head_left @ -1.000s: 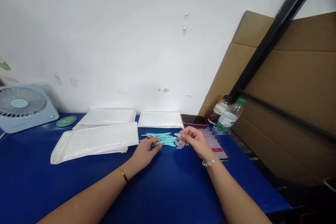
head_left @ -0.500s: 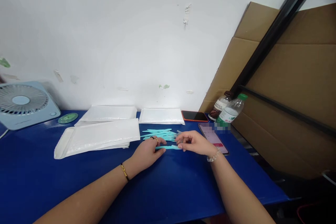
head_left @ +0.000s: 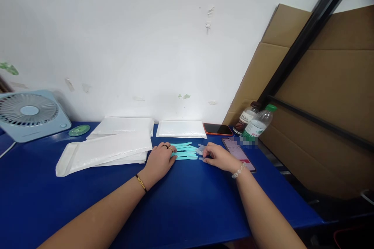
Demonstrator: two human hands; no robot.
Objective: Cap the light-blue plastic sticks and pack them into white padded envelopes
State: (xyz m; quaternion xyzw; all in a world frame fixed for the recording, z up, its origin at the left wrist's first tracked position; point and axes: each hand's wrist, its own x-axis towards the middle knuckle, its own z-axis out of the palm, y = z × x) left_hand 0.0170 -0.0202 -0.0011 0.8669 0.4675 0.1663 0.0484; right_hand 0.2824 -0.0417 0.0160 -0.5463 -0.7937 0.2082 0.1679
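Left hand | on turquoise sticks | slim, glossy, side by side

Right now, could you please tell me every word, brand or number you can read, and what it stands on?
No text is sharp enough to quote.
Brown-capped bottle: label characters too small.
Green-capped bottle: label blurred.
Lit phone: screen text blurred, partly pixelated.
Fan: faint lettering, too small.
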